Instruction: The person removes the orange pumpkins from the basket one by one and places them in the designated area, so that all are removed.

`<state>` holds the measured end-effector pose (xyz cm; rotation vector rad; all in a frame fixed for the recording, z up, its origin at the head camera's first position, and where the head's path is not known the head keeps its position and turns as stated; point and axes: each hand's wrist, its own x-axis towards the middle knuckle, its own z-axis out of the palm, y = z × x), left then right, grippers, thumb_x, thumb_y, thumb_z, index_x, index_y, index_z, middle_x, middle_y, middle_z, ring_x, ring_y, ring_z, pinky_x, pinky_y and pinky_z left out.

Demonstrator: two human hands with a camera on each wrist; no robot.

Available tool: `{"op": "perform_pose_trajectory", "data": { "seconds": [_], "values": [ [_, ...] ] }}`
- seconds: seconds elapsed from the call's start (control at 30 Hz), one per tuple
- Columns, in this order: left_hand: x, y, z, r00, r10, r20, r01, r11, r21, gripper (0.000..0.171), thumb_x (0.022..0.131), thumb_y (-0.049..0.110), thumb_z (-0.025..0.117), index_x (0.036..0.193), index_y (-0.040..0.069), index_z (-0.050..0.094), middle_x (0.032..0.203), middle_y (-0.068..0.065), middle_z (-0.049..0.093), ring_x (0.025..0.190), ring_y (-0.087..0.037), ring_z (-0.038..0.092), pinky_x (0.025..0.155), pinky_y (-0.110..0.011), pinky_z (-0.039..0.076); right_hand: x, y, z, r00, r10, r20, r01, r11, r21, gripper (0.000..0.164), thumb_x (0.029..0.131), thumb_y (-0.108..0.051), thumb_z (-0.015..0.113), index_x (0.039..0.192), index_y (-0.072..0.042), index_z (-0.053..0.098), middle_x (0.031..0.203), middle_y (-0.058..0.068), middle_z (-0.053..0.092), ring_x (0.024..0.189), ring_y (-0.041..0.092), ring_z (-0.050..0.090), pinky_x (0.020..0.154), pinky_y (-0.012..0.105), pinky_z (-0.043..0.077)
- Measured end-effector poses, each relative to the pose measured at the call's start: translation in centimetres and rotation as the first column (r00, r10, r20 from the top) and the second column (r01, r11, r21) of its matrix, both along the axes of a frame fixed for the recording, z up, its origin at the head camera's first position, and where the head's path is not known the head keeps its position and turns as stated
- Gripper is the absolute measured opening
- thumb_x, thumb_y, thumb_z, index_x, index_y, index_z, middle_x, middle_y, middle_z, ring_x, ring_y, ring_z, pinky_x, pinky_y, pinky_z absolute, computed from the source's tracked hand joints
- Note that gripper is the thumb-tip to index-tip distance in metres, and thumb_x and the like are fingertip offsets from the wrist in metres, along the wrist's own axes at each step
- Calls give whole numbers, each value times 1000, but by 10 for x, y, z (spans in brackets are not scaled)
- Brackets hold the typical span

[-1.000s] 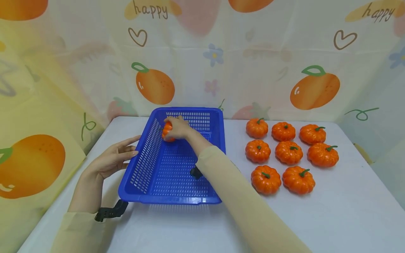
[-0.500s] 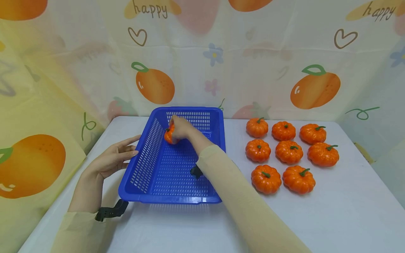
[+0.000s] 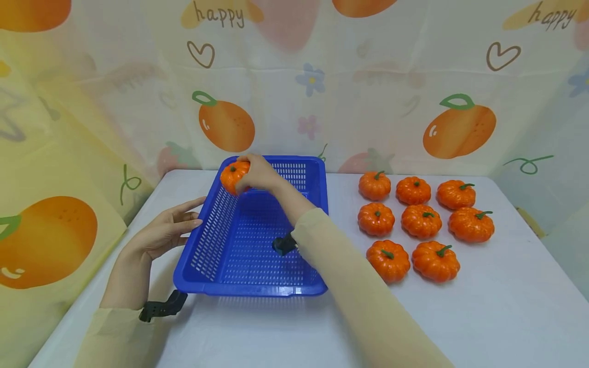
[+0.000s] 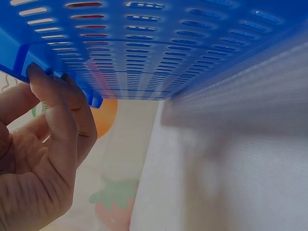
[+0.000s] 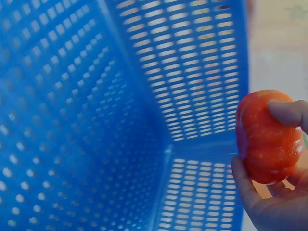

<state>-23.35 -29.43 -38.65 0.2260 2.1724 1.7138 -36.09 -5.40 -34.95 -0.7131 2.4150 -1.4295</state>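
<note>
My right hand [image 3: 263, 175] grips a small orange pumpkin [image 3: 232, 177] near the far left corner of the blue plastic basket [image 3: 250, 291]. The right wrist view has the pumpkin [image 5: 267, 137] between thumb and fingers, level with the basket's upper edge; its stem is hidden there. At the basket's left side, my left hand [image 3: 161, 232] holds the rim, thumb near its edge. Bent fingers [image 4: 60, 113] meet the underside of the rim in the left wrist view. Slots run through the basket's walls, and its front end appears raised off the table.
To the right of the basket, several orange pumpkins [image 3: 421, 221] with green stems stand in rows on the white table [image 3: 506, 301]. A fruit-patterned curtain [image 3: 368, 102] hangs right behind the table. Black wrist mounts [image 3: 163, 306] sit on both forearms.
My right hand has lifted the pumpkin from inside the basket up to the far left rim, turning its stem upward. My left hand and the basket have stayed in place.
</note>
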Motion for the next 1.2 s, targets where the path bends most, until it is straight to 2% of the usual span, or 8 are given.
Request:
{"op": "perform_pose_trajectory", "data": {
  "seconds": [0.23, 0.53, 0.7, 0.87, 1.0, 1.2],
  "values": [
    [-1, 0, 2, 1000, -2, 0, 2, 1000, -22, 68, 103, 16, 50, 159, 10, 12, 102, 8, 62, 93, -9, 65, 83, -32, 57, 8, 0, 22, 996, 26, 81, -11, 985, -172, 85, 67, -3, 82, 142, -12, 44, 139, 8, 50, 119, 25, 53, 98, 33, 54],
    [-2, 2, 4, 1000, -4, -3, 4, 1000, -20, 68, 103, 16, 50, 159, 10, 13, 100, 8, 62, 91, -9, 64, 82, -31, 57, 24, 8, 47, 993, 104, 50, -82, 941, -328, 84, 71, -6, 84, 143, -16, 42, 138, 6, 48, 121, 22, 52, 96, 29, 55],
    [-2, 3, 4, 1000, -9, -12, 9, 1000, -12, 68, 103, 15, 51, 159, 8, 13, 100, 7, 62, 90, -8, 64, 81, -30, 57, 28, 20, 56, 993, 108, 43, -82, 911, -405, 79, 75, -7, 81, 144, -19, 43, 142, 3, 46, 123, 20, 50, 97, 31, 54],
    [0, 2, 2, 1000, -11, -10, 11, 1000, 5, 69, 102, 14, 51, 159, 7, 13, 99, 7, 63, 90, -8, 65, 81, -31, 57, 32, 34, 67, 996, 85, 27, -65, 898, -436, 76, 78, -10, 81, 144, -22, 44, 145, 0, 45, 124, 19, 50, 101, 33, 53],
    [0, 3, 0, 1000, 0, -6, 0, 1000, -9, 69, 102, 15, 51, 159, 8, 14, 99, 7, 64, 89, -8, 66, 81, -31, 58, 36, 48, 78, 997, 75, 11, -63, 900, -430, 79, 79, -11, 80, 146, -24, 42, 147, -1, 43, 128, 19, 49, 103, 35, 51],
    [2, 3, 0, 1000, -2, -8, 2, 1000, 6, 68, 102, 14, 51, 159, 7, 14, 99, 7, 65, 89, -8, 66, 79, -30, 58, 45, 69, 94, 992, 97, -86, -125, 889, -441, 81, 78, -8, 79, 148, -24, 40, 150, 0, 43, 132, 21, 48, 106, 36, 50]
  ]
}}
